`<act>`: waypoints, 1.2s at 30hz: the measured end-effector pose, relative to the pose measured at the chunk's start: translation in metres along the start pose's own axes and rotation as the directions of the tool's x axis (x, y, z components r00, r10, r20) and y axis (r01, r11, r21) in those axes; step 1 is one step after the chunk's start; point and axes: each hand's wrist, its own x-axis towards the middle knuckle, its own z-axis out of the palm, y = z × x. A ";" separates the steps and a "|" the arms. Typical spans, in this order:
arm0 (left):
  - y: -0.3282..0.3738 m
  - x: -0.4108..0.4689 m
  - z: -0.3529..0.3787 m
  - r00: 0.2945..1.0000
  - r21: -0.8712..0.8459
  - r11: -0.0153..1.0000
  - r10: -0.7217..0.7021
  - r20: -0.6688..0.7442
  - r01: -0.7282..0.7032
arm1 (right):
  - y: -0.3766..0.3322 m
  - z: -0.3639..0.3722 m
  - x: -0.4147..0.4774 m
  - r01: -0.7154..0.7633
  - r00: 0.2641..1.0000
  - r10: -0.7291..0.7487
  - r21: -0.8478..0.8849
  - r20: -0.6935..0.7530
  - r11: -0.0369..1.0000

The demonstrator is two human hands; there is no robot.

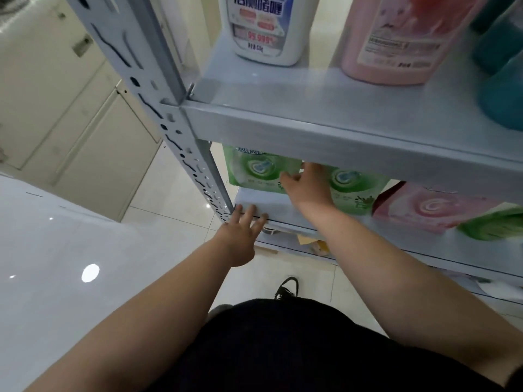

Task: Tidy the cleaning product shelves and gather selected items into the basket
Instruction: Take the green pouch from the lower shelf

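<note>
On the upper shelf (339, 89), a white bottle (266, 26) stands upright at the left, a pink bottle (402, 38) is to its right, and teal bottles (501, 80) are furthest right. On the lower shelf (263, 205), two green pouches (254, 171) (353, 188) stand at the left, with a tilted pink pouch (424, 207) and another green pouch (492, 224) to their right.

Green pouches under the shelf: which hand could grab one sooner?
Probably the right hand: it is up against the green pouches, while the left hand reaches only the lower shelf front edge.
</note>
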 end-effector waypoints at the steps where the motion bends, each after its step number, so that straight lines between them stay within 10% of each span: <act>1: -0.002 0.001 0.001 1.000 -0.017 1.000 -0.002 0.006 0.002 | 0.002 0.005 0.001 0.019 1.000 -0.019 -0.008 -0.024 1.000; 13: -0.043 -0.026 0.009 0.981 -0.412 0.892 0.144 -0.129 -0.185 | 0.018 0.036 -0.060 -0.032 0.999 0.037 0.267 -0.014 0.963; 17: -0.056 -0.050 0.014 0.993 -0.842 0.533 -0.033 -0.115 -0.080 | 0.021 0.031 -0.114 -0.058 0.963 0.171 0.462 -0.207 0.885; 22: -0.043 -0.075 0.004 0.977 -0.982 0.110 -0.132 -0.169 -0.155 | 0.015 0.031 -0.181 -0.098 0.913 0.334 0.666 -0.237 0.740; 30: -0.025 -0.112 0.005 0.935 -0.905 0.315 -0.114 -0.337 -0.288 | -0.005 0.030 -0.250 -0.044 0.913 0.400 0.958 -0.076 0.283; 32: -0.022 -0.118 -0.002 0.974 -0.978 0.085 -0.111 -0.199 -0.190 | -0.008 0.027 -0.253 -0.078 0.926 0.377 0.971 -0.013 0.225; 36: 0.002 -0.136 -0.008 0.976 -0.917 -0.363 0.194 0.097 0.163 | -0.010 0.034 -0.253 -0.234 0.953 0.283 0.851 0.106 0.471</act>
